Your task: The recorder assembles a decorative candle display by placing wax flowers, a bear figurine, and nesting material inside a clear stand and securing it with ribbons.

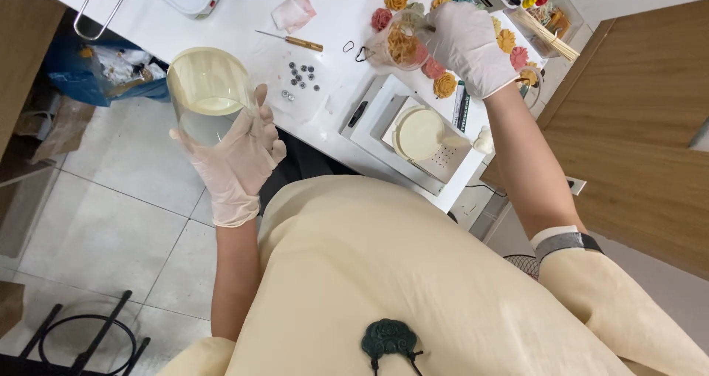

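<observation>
Mid-handling, by the look of it, with both gloved hands loaded. Left hand [238, 158] clamped round a clear beaker [209, 88], fingers closed on its wall; beaker tilted, raised beyond the table [221, 21] edge over the floor, some pale liquid inside. Right hand [465, 45] shut on a small clear cup [397, 47] of yellow and pink bits, held over the table among flower-shaped pieces [444, 86]. Between the hands, a scale [377, 121] bearing a pale round disc [419, 134]. Near the beaker, small metal bits [303, 77] and a screwdriver [292, 40]. Probably calls for a firm, level hold on the beaker and a steady cup.
</observation>
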